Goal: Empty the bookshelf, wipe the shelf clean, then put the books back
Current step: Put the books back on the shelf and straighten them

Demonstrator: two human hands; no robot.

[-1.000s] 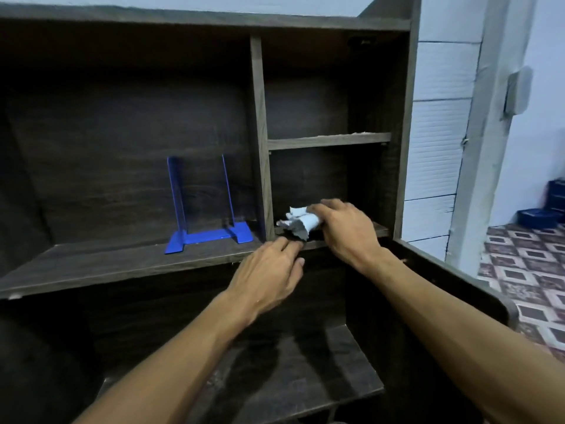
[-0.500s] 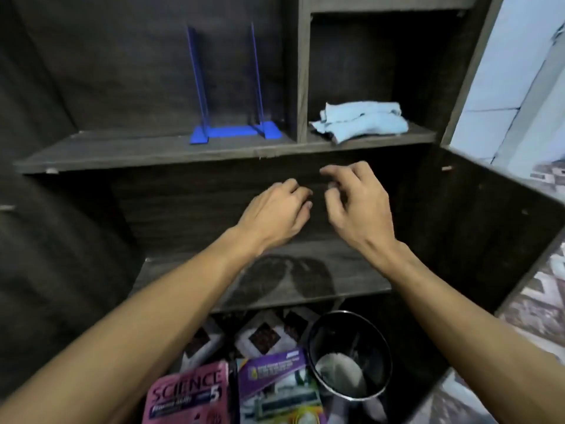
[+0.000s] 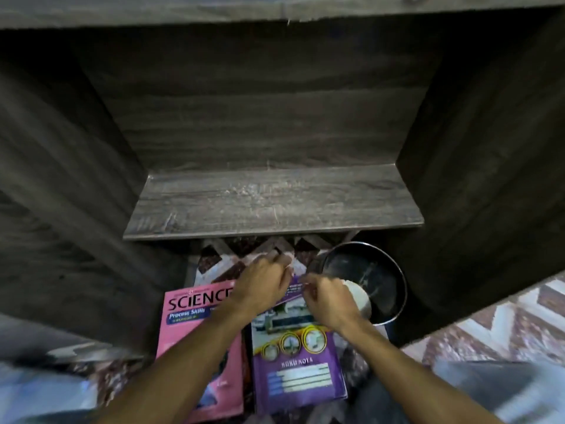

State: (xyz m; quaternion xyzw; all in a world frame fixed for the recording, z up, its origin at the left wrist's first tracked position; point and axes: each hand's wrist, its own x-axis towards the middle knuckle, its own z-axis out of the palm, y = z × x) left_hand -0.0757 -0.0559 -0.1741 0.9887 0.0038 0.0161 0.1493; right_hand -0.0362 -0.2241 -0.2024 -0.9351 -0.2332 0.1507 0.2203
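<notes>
Two books lie flat on the patterned floor in front of the dark wooden bookshelf. One is a pink Science book (image 3: 195, 304), and right beside it lies a purple notebook (image 3: 296, 371). My left hand (image 3: 263, 283) hovers over the gap between their top edges, fingers loosely curled. My right hand (image 3: 330, 298) is over the purple notebook's top edge, fingers also curled. Neither hand plainly grips anything, and whether they touch the notebook is unclear. The low shelf board (image 3: 275, 203) is bare and shows pale dusty streaks. The cloth is out of view.
A round black metal bin (image 3: 385, 280) with a white lump inside stands on the floor right of the books, close to my right hand. The bookshelf's side walls close in on both sides. The upper shelf's front edge (image 3: 214, 10) runs along the top. Tiled floor (image 3: 504, 325) shows at right.
My right hand let go of the pale blue cloth on the upper right shelf. The view tilted down, and both hands dropped from shelf height to just above the books on the floor.
</notes>
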